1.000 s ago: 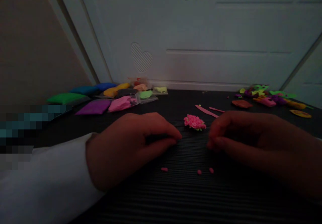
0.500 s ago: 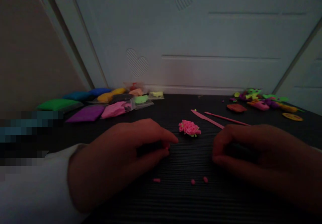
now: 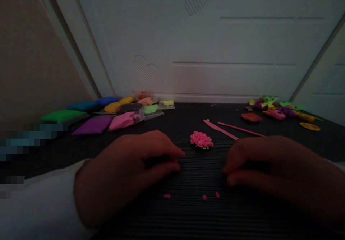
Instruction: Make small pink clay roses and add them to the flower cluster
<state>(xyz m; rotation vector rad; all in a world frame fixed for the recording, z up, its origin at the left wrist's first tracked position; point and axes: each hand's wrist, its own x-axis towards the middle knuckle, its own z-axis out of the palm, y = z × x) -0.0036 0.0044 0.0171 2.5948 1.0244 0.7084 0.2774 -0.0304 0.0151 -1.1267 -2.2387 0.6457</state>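
pink bits (image 3: 204, 197) before a pink flower cluster (image 3: 201, 139)

bits at the cluster's six o'clock; left hand (image 3: 126, 171) at eight, right hand (image 3: 292, 175) at four, both curled slightly ajar, any hold unclear; cluster just beyond; pink tools (image 3: 220, 129) at two.

Pretty dim in here, tbh. Black worktop (image 3: 172, 224) with fine ribbed lines, running back to a pale grey panel (image 3: 151, 21) with striped hearts (image 3: 146, 70) and long grooves (image 3: 222, 64). Brownish wall (image 3: 27, 60) on the left.
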